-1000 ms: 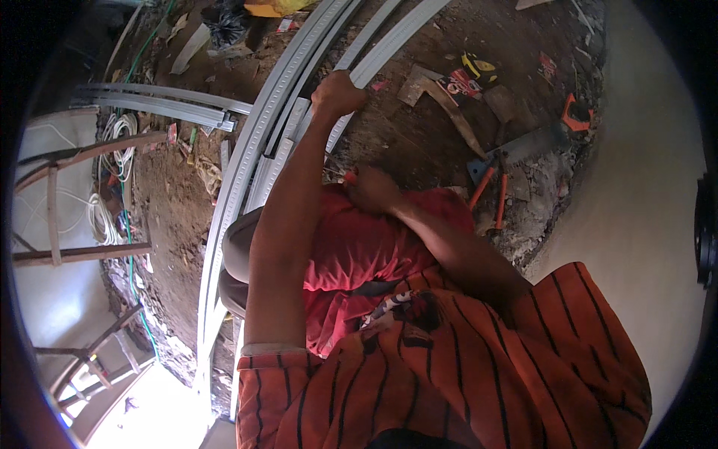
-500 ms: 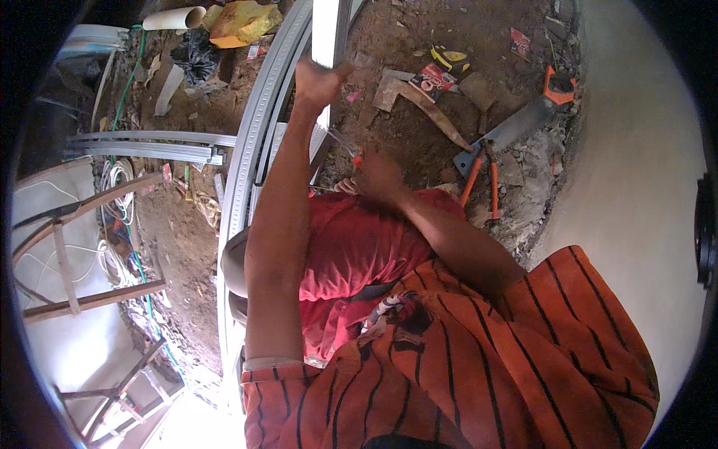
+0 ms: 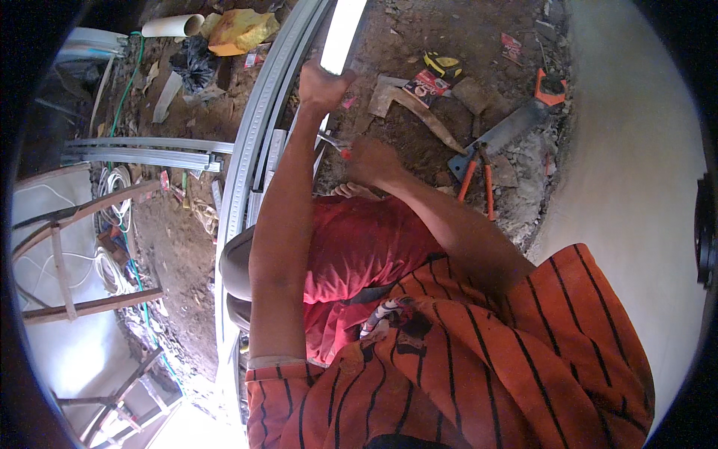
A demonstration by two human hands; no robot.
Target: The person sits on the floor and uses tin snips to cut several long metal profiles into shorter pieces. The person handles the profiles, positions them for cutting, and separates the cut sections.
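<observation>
My left hand (image 3: pixel 325 88) is closed around a long, bright metal profile (image 3: pixel 344 37) that rises away toward the top of the view. Below it, my right hand (image 3: pixel 374 161) grips a red-handled tool (image 3: pixel 345 154). Its narrow metal end points left toward the profile's lower part by my left wrist. The tool's exact kind is blurred and partly covered by my fingers. Just under my right hand, a bare foot (image 3: pixel 355 191) shows past the red cloth over my legs. More long metal profiles (image 3: pixel 258 120) lie along the left side of my left arm.
On the dirt at right are a handsaw (image 3: pixel 508 131), orange-handled pincers or cutters (image 3: pixel 479 179), a hammer-like wooden-handled tool (image 3: pixel 422 112), a red packet (image 3: pixel 428 88) and a yellow tape measure (image 3: pixel 443 64). A pale wall (image 3: pixel 628 187) runs along the right. Wooden frames (image 3: pixel 93 303) and cables stand left.
The upper end of the bright profile has swung right and its face has turned. My right hand and the red-handled tool have shifted slightly left, toward my left forearm.
</observation>
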